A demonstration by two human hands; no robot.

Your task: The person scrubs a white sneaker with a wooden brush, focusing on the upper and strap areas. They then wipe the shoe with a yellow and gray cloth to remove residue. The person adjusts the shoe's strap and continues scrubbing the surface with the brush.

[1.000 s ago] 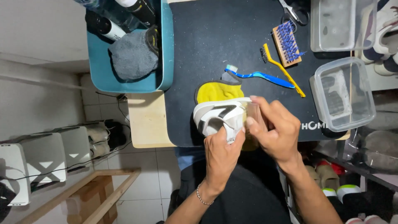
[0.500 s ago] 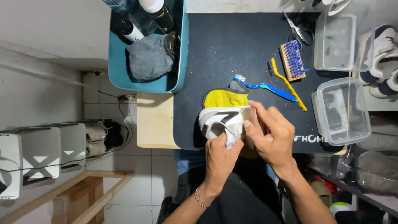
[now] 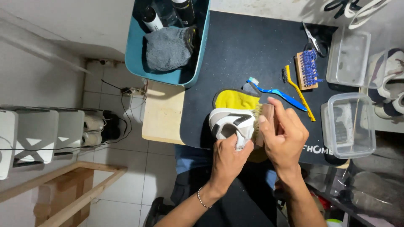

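Note:
My left hand (image 3: 229, 159) grips a white and grey sneaker (image 3: 231, 122) from below, holding it over the near edge of the black mat (image 3: 248, 50). My right hand (image 3: 286, 136) clasps a wooden brush (image 3: 266, 120) with pale bristles pressed against the shoe's right side. A yellow cloth (image 3: 235, 98) lies on the mat just behind the shoe.
A teal tub (image 3: 136, 46) with bottles and a grey cloth (image 3: 168, 48) stands at the back left. A blue toothbrush (image 3: 277, 93), a yellow brush (image 3: 299, 92), a wooden brush with blue bristles (image 3: 307, 69), scissors (image 3: 312, 40) and clear plastic boxes (image 3: 349, 124) lie to the right. Shoes sit on a rack at far left.
The view has shifted, so the scene sits further right and lower. Both hands stay on the sneaker, and the brush has shifted slightly along the shoe's side.

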